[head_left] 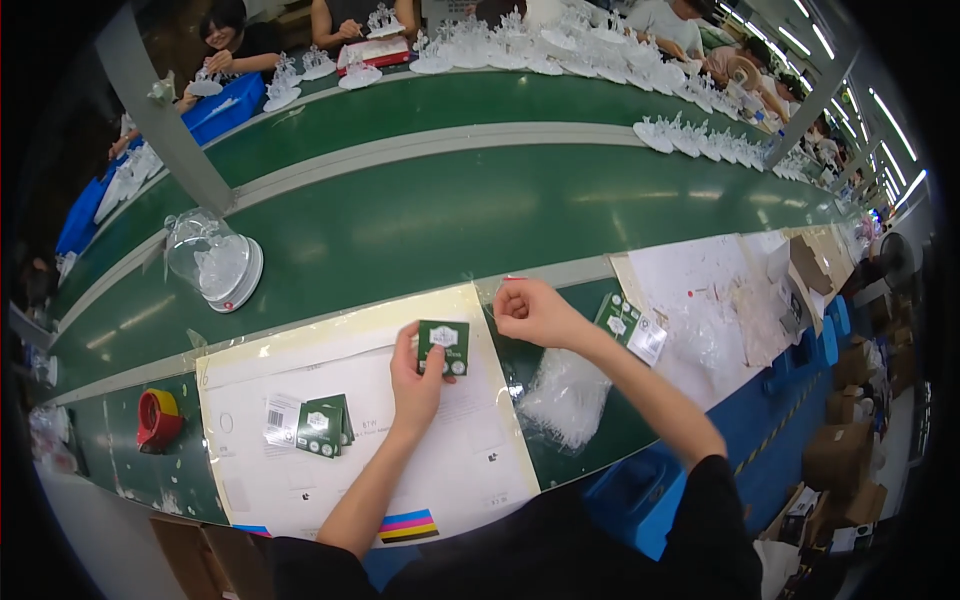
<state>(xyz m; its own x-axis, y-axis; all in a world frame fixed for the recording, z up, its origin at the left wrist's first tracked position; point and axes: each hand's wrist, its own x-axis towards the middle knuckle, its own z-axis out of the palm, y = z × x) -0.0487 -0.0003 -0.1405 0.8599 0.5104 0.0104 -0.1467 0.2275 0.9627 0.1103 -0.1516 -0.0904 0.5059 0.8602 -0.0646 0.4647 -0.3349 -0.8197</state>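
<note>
My left hand (412, 390) is closed on a green card (454, 332) with a white emblem, its thumb across the front. To its right, my right hand (540, 312) is held in a pinch over the bench edge. A thin reddish bit shows at its fingertips, too small to name. A small pile of green cards (320, 425) and a white barcoded one lies on the paper sheet left of my left forearm. Under my right forearm sits a clear bag of thin white plastic pieces (565, 395). More green cards (617, 318) rest beside that bag.
A clear dome on a white round base (240, 285) stands on the green conveyor (400, 210). A red and yellow tape roll (157, 420) is at the left. White printed sheets (700, 290) cover the right side. Across the line, people handle many clear figures (560, 45).
</note>
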